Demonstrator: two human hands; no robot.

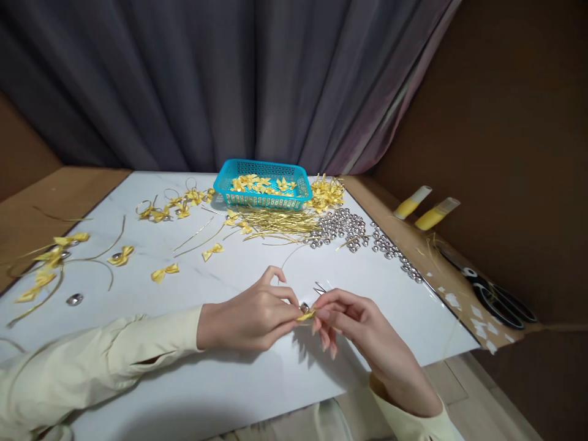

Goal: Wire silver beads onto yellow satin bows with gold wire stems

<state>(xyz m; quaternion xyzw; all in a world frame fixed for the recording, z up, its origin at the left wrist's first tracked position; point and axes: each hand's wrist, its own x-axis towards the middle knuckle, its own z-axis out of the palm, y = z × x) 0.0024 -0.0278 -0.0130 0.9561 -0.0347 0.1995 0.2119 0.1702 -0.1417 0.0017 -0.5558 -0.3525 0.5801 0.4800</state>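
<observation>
Near the middle of the white table, a small yellow bow (306, 316) with a silver bead (304, 307) against it is pinched between both hands. My left hand (257, 311) grips its left side with thumb and fingertips, the index finger raised and bent. On the bow's right side, my right hand (351, 318) closes thumb and index finger, its other fingers hanging lower. A thin wire (290, 256) curves up behind my left hand. Small dark tips (319, 287) show just behind my right fingertips; what they belong to is unclear.
A blue basket (263, 201) of yellow bows stands at the back. Gold wires (280, 223) and silver beads (342, 225) lie before it. More bows (165, 273) are scattered left. Black scissors (496, 300) and two yellow-filled tubes (437, 214) are on the right.
</observation>
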